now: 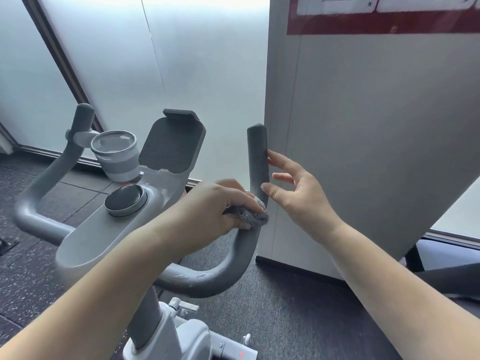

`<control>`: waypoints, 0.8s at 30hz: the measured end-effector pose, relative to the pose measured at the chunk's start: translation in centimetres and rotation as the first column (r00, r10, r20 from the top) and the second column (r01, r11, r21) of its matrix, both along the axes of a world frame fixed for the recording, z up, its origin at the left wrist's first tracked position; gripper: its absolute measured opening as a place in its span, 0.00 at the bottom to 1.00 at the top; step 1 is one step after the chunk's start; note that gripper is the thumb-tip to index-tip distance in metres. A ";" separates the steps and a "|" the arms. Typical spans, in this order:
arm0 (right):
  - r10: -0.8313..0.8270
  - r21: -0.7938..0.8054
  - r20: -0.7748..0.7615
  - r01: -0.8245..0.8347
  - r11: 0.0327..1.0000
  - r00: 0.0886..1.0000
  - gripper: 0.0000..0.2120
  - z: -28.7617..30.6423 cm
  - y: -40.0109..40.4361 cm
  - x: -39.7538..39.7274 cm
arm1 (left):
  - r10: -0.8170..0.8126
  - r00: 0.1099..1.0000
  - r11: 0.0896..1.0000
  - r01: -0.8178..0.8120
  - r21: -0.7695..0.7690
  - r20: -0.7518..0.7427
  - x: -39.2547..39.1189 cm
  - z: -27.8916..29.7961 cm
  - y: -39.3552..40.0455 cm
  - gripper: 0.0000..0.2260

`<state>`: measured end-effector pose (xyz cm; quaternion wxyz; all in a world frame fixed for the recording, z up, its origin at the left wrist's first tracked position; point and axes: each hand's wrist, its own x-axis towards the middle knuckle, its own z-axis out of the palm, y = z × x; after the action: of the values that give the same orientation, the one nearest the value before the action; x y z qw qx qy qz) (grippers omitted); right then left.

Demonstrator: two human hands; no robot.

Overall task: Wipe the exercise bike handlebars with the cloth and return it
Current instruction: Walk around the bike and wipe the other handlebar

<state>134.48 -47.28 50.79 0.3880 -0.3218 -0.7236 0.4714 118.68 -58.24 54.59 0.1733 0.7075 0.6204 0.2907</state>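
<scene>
My left hand (220, 203) is curled round the cloth (253, 214), a small grey shaggy wad, and presses it against the right arm of the handlebars (241, 255) right at the bend where the bar turns upward. Only the fringe of the cloth shows past my fingertips; the rest is bunched under the palm. My right hand (298, 193) hangs just right of the left one, fingers spread and loose, gripping nothing, with its thumb tip against the upright grey grip (258, 157) and the other fingers near it or just off it; I cannot tell whether they touch. Hard behind that hand stands a tall pale panel (363, 152) with a red band near its top. To the left of my left hand lies the grey console (104, 229) with a round dark knob (126, 200), and beyond the knob a dark ribbed tablet rest (171, 144) tilts back. Further left, past the knob, a grey cup holder (117, 154) is clamped to the left arm of the handlebars; a ringed cup sits in it, and I cannot tell whether anything is inside, since its top only shows a pale glare. Below both forearms is dark speckled flooring (285, 320).
</scene>
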 end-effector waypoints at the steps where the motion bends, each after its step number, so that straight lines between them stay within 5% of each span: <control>1: -0.005 -0.002 0.004 0.005 1.000 1.000 0.27 -0.1 -0.2 0.0 | -0.007 1.000 1.000 0.007 -0.007 -0.011 -0.1 0.0 -0.3 0.17; 24: -0.198 0.066 0.037 0.195 0.979 0.980 0.29 -2.8 -7.7 -1.0 | -0.288 0.957 0.954 0.283 -0.102 -0.039 -3.8 -1.5 -6.2 0.21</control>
<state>133.48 -54.97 48.02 0.4268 -0.3897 -0.7108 0.4010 114.89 -64.44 53.04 0.2303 0.7881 0.5294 0.2134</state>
